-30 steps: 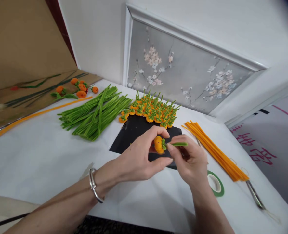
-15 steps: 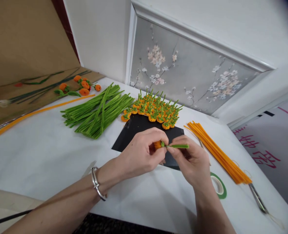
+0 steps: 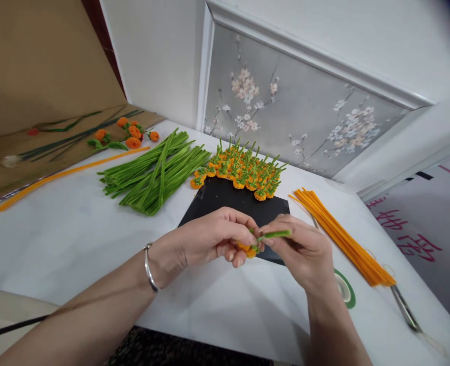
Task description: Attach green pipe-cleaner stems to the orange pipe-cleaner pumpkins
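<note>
My left hand (image 3: 221,236) is closed round a small orange pipe-cleaner pumpkin (image 3: 251,251) with green at its top, partly hidden by the fingers. A short green pipe-cleaner stem (image 3: 277,234) sticks out from it to the right. My right hand (image 3: 299,249) pinches this stem near its base, fingertips almost touching those of the left. Both hands are above the near part of a black sheet (image 3: 232,202). Along the sheet's far edge stand several finished orange pumpkins (image 3: 244,165) with upright green stems.
Left of the sheet lies a pile of green pipe cleaners (image 3: 154,175). To the right are a bundle of orange pipe cleaners (image 3: 343,236), a roll of green tape (image 3: 349,290) and a metal tool (image 3: 406,307). Orange flowers (image 3: 133,133) lie at the back left, near cardboard (image 3: 50,61).
My left hand has turned, its fingers now lower, and the pumpkin has tipped downward in its grip. The right hand stays at the stem, fingers slightly shifted.
</note>
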`<state>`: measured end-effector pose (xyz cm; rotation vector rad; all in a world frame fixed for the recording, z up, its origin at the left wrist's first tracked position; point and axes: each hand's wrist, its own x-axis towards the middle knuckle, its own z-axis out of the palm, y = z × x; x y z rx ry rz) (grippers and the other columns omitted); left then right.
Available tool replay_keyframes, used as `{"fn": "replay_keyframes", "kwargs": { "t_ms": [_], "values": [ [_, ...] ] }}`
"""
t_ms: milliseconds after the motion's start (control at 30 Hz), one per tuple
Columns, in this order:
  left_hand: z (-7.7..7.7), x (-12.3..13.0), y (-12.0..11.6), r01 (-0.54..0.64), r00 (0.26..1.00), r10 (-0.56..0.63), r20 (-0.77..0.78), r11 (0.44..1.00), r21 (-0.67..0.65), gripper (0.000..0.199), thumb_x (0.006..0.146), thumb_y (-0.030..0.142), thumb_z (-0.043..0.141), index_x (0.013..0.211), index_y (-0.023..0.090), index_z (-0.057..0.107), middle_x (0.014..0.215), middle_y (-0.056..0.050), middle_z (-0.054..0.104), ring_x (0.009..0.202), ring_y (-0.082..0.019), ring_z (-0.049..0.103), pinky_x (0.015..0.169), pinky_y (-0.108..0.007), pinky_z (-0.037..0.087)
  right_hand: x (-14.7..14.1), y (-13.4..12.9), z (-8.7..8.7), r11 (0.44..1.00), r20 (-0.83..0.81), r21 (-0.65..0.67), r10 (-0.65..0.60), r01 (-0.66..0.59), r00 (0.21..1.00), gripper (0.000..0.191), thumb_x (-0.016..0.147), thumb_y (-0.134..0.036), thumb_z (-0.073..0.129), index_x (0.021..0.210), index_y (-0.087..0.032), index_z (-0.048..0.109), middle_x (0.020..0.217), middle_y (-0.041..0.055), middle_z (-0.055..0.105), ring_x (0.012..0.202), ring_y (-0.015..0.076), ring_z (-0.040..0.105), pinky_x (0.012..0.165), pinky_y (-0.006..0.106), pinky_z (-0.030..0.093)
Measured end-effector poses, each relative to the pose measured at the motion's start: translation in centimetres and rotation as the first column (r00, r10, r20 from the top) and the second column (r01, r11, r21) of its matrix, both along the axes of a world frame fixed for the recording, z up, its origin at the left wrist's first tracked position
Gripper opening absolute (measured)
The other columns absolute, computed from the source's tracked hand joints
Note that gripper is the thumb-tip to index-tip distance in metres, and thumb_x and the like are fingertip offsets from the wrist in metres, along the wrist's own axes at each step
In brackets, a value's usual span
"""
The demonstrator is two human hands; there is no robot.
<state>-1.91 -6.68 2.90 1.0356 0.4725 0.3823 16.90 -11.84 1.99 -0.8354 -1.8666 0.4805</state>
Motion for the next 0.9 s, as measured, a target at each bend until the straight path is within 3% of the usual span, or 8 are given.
{"fn": "replay_keyframes", "kwargs": {
  "t_ms": [133, 233, 367, 467, 533, 700, 800, 900],
  "values": [
    [0.3, 0.0, -0.1, 0.023, 1.000, -0.023, -0.002, 0.999, 0.032, 0.015, 0.079, 0.027, 0.056, 0.085, 0.014, 0.060, 0.078, -0.003, 0.064, 0.044, -0.005, 0.056, 0.038, -0.014, 0.040, 0.2, 0.1, -0.2, 0.994, 0.004, 0.016, -0.108, 0.108, 0.994, 0.018, 0.083, -0.009, 0.061, 0.087, -0.024, 0.071, 0.073, 0.0019, 0.067, 0.064, 0.0148, 0.060, 0.055, 0.028, 0.048],
    [0.5, 0.3, -0.5, -0.092, 0.995, 0.100, -0.012, 0.951, 0.296, 0.029, 0.082, 0.036, 0.061, 0.106, 0.020, 0.054, 0.101, -0.004, 0.061, 0.072, -0.013, 0.066, 0.059, -0.023, 0.053, 0.2, 0.4, -0.6, 0.970, -0.029, 0.012, -0.242, 0.242, 0.970, 0.014, 0.083, -0.012, 0.062, 0.085, -0.023, 0.070, 0.073, 0.0009, 0.064, 0.065, 0.0142, 0.058, 0.056, 0.027, 0.046],
    [-0.6, 1.2, -0.9, -0.282, 0.922, 0.388, 0.016, 0.641, 0.714, 0.030, 0.076, 0.023, 0.067, 0.104, 0.020, 0.055, 0.096, -0.003, 0.059, 0.086, -0.015, 0.059, 0.077, -0.029, 0.052, -0.1, 0.9, -1.3, 0.952, -0.066, -0.076, -0.303, 0.297, 0.951, 0.008, 0.084, -0.015, 0.062, 0.082, -0.021, 0.068, 0.074, 0.0003, 0.060, 0.065, 0.0128, 0.055, 0.056, 0.026, 0.043],
    [-1.8, 1.9, -0.6, -0.317, 0.891, 0.452, 0.049, 0.541, 0.779, 0.008, 0.082, 0.020, 0.058, 0.089, 0.017, 0.059, 0.094, -0.004, 0.059, 0.078, -0.013, 0.058, 0.069, -0.026, 0.051, -0.5, 1.3, -1.7, 0.945, -0.075, -0.127, -0.313, 0.303, 0.947, 0.007, 0.085, -0.018, 0.062, 0.082, -0.020, 0.068, 0.072, 0.0001, 0.059, 0.063, 0.0125, 0.053, 0.054, 0.026, 0.041],
    [-2.2, 2.1, -0.2, -0.353, 0.888, 0.456, 0.058, 0.596, 0.721, 0.007, 0.083, 0.021, 0.056, 0.086, 0.017, 0.059, 0.095, -0.005, 0.061, 0.077, -0.013, 0.062, 0.067, -0.025, 0.052, -0.6, 1.6, -2.0, 0.941, -0.078, -0.154, -0.315, 0.300, 0.946, 0.007, 0.085, -0.020, 0.062, 0.081, -0.020, 0.068, 0.075, 0.0011, 0.060, 0.065, 0.0133, 0.054, 0.055, 0.026, 0.042],
    [-1.8, 1.9, 1.2, -0.333, 0.932, 0.360, -0.035, 0.892, 0.304, 0.008, 0.079, 0.016, 0.055, 0.085, 0.014, 0.060, 0.067, -0.001, 0.062, 0.055, -0.010, 0.065, 0.055, -0.020, 0.053, -0.5, 2.5, -2.1, 0.940, -0.075, -0.181, -0.307, 0.290, 0.949, 0.008, 0.084, -0.023, 0.063, 0.079, -0.020, 0.067, 0.078, 0.0023, 0.063, 0.067, 0.0140, 0.055, 0.056, 0.026, 0.044],
    [-0.9, 1.5, 2.0, -0.277, 0.960, 0.279, -0.003, 0.956, 0.091, 0.009, 0.080, 0.019, 0.056, 0.086, 0.013, 0.058, 0.065, -0.001, 0.061, 0.048, -0.008, 0.062, 0.047, -0.014, 0.049, -0.4, 3.2, -1.7, 0.947, -0.079, -0.201, -0.272, 0.252, 0.959, 0.012, 0.084, -0.025, 0.062, 0.074, -0.019, 0.064, 0.080, 0.0037, 0.064, 0.069, 0.0151, 0.057, 0.058, 0.026, 0.046],
    [-0.1, 1.7, 2.9, -0.238, 0.971, 0.239, 0.000, 0.967, 0.095, 0.023, 0.081, 0.035, 0.063, 0.093, 0.018, 0.053, 0.078, 0.000, 0.062, 0.060, -0.013, 0.069, 0.053, -0.019, 0.054, -0.4, 4.4, -1.3, 0.935, -0.087, -0.241, -0.288, 0.260, 0.954, 0.014, 0.082, -0.026, 0.061, 0.070, -0.019, 0.061, 0.073, 0.0022, 0.061, 0.065, 0.0143, 0.055, 0.057, 0.026, 0.044]
  ]
}}
